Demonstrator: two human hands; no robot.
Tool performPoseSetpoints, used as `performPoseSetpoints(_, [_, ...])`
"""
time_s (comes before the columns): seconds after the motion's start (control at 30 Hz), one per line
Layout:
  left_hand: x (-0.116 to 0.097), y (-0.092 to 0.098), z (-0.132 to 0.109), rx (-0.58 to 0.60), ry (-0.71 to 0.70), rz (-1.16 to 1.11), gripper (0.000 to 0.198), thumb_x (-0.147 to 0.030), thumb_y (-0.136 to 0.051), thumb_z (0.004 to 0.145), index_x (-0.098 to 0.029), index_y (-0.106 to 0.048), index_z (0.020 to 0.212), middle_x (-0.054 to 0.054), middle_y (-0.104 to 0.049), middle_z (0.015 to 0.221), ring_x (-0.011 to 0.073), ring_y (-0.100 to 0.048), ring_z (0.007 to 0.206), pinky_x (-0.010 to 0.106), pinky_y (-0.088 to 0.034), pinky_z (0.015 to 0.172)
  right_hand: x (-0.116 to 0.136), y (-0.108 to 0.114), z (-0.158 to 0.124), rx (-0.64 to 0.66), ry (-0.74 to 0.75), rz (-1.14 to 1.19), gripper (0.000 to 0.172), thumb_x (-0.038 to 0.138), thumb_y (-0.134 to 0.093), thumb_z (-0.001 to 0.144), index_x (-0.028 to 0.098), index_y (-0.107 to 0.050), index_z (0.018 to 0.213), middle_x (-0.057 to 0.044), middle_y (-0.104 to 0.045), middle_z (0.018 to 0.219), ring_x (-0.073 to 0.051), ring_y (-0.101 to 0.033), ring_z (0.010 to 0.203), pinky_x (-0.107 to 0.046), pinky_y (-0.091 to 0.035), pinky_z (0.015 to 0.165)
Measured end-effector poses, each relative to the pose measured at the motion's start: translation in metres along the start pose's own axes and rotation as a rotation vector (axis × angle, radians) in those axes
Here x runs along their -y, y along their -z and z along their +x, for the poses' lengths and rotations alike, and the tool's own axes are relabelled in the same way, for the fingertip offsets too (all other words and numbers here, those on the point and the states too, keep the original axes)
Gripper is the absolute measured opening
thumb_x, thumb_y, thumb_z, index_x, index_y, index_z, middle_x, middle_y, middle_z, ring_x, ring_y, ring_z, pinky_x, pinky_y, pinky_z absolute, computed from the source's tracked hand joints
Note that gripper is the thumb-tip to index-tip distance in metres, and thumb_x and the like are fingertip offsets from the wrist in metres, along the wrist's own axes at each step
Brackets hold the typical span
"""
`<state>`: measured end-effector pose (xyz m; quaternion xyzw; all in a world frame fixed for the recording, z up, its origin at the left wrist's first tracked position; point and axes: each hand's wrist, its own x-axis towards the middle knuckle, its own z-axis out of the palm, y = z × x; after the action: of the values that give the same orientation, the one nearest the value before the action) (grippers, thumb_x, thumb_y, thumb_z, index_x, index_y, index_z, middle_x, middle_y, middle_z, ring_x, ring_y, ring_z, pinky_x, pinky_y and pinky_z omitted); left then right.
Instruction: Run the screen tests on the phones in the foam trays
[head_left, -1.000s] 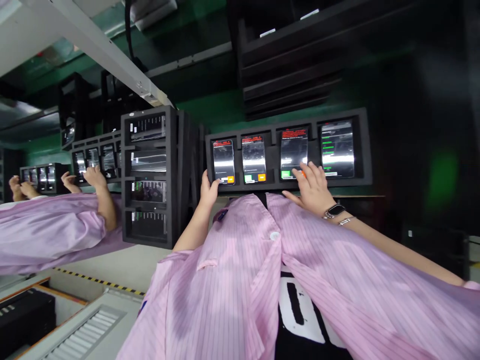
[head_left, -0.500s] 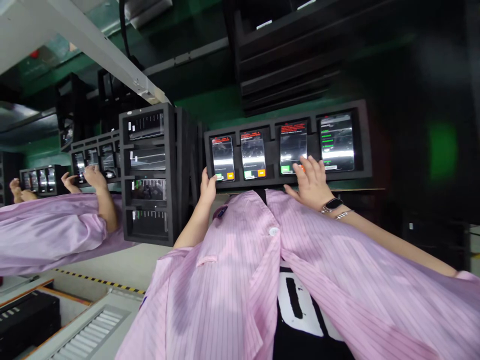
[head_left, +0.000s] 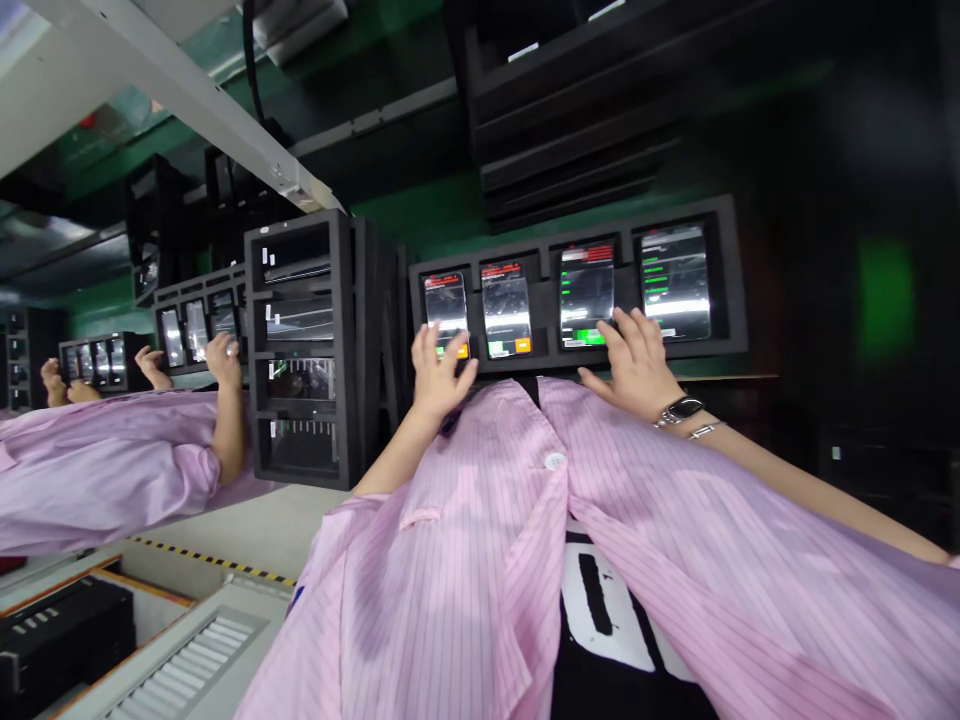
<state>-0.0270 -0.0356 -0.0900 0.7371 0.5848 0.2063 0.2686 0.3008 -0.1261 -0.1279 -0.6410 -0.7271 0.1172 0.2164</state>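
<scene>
Several smartphones lie face up in a row of slots in a black tray (head_left: 727, 280). Over the lower part of the leftmost phone (head_left: 448, 300) is my left hand (head_left: 440, 380), open with its fingers spread; contact with the glass is hard to tell. Red text tops that screen, as on the second phone (head_left: 506, 310), which shows an orange button. My right hand (head_left: 637, 365), also open, has fingertips at the lower right corner of the third phone (head_left: 587, 290), whose screen has a green band. The rightmost phone (head_left: 675, 280) shows lines of green text.
Left of the tray stands a black rack (head_left: 300, 400) with several devices in its slots. Behind is a stack of black trays (head_left: 570, 170). Further left, a co-worker's hand (head_left: 225, 358) is over another tray of phones. A pale beam (head_left: 202, 110) slants overhead.
My left hand has gone from the tray's left edge to above the leftmost phone. The third phone's screen has changed, its orange button gone. My right hand has shifted slightly right.
</scene>
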Motion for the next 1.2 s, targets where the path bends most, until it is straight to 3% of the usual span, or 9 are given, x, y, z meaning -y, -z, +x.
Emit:
performPoseSetpoints(0.1, [-0.023,-0.011,0.002,0.214,-0.175,0.030,0.036,-0.046,-0.072,0.089,-0.031,-0.074,0.121,0.008,-0.047,0.159,0.0365,-0.020,0.159,0.060,-0.007,0.130,-0.002,0.002,-0.001,0.001,0.007,-0.012,0.075,0.049,-0.057,0.096,0.014,-0.034,0.158,-0.024,-0.035,0.160,-0.044,-0.025,0.151,-0.069,-0.022,0.121])
performPoseSetpoints(0.17, [-0.032,-0.016,0.004,0.251,-0.215,0.051,0.034,-0.049,-0.070,0.091,-0.031,-0.076,0.118,0.007,-0.046,0.159,0.0375,-0.019,0.159,0.062,-0.003,0.129,-0.003,0.003,0.000,-0.001,0.014,-0.015,0.072,0.049,-0.056,0.097,0.012,-0.037,0.155,-0.025,-0.036,0.159,-0.044,-0.025,0.151,-0.069,-0.022,0.121])
performPoseSetpoints(0.33, [-0.041,-0.008,0.007,0.159,-0.182,0.050,0.051,-0.059,-0.071,0.087,-0.032,-0.070,0.130,0.007,-0.040,0.163,0.0381,-0.015,0.158,0.062,-0.004,0.129,0.000,0.009,0.006,0.041,-0.015,-0.013,0.068,0.047,-0.056,0.096,0.016,-0.040,0.154,-0.022,-0.039,0.158,-0.044,-0.027,0.150,-0.072,-0.019,0.120])
performPoseSetpoints(0.53, [-0.046,-0.008,0.013,0.126,-0.123,0.074,0.050,-0.058,-0.066,0.090,-0.030,-0.068,0.131,0.010,-0.040,0.162,0.0385,-0.025,0.154,0.062,-0.003,0.129,0.005,0.011,0.014,0.066,0.045,-0.011,0.062,0.050,-0.052,0.100,0.014,-0.044,0.151,-0.021,-0.051,0.150,-0.042,-0.036,0.146,-0.071,-0.019,0.121])
performPoseSetpoints(0.8, [-0.027,-0.013,0.005,0.140,-0.066,0.137,0.056,-0.056,-0.068,0.090,-0.025,-0.064,0.136,0.015,-0.040,0.161,0.0403,-0.024,0.155,0.063,-0.003,0.129,0.006,0.009,0.018,0.108,0.076,0.039,0.055,0.045,-0.050,0.102,0.013,-0.051,0.146,-0.020,-0.053,0.148,-0.039,-0.039,0.144,-0.069,-0.021,0.122])
performPoseSetpoints(1.0, [-0.023,-0.014,0.000,0.183,-0.136,0.115,0.034,-0.050,-0.067,0.092,-0.031,-0.074,0.120,0.008,-0.047,0.158,0.0374,-0.025,0.155,0.063,-0.003,0.129,0.004,0.006,0.018,0.094,0.075,0.042,0.054,0.047,-0.049,0.102,0.012,-0.053,0.143,-0.022,-0.050,0.150,-0.039,-0.036,0.146,-0.068,-0.023,0.122])
performPoseSetpoints(1.1, [-0.022,-0.014,-0.001,0.149,-0.155,0.118,0.035,-0.051,-0.068,0.091,-0.030,-0.075,0.118,0.009,-0.048,0.157,0.0375,-0.026,0.155,0.063,-0.005,0.129,0.003,0.006,0.018,0.092,0.075,0.033,0.054,0.047,-0.050,0.101,0.012,-0.053,0.143,-0.022,-0.050,0.150,-0.039,-0.036,0.145,-0.068,-0.023,0.122])
performPoseSetpoints(1.2, [-0.013,-0.011,-0.005,0.060,-0.163,0.156,0.049,-0.056,-0.066,0.091,-0.025,-0.067,0.129,0.014,-0.045,0.158,0.0366,-0.028,0.154,0.061,-0.012,0.129,0.003,0.005,0.017,0.086,0.093,0.016,0.054,0.047,-0.048,0.103,0.011,-0.053,0.143,-0.021,-0.052,0.149,-0.039,-0.038,0.145,-0.068,-0.024,0.122])
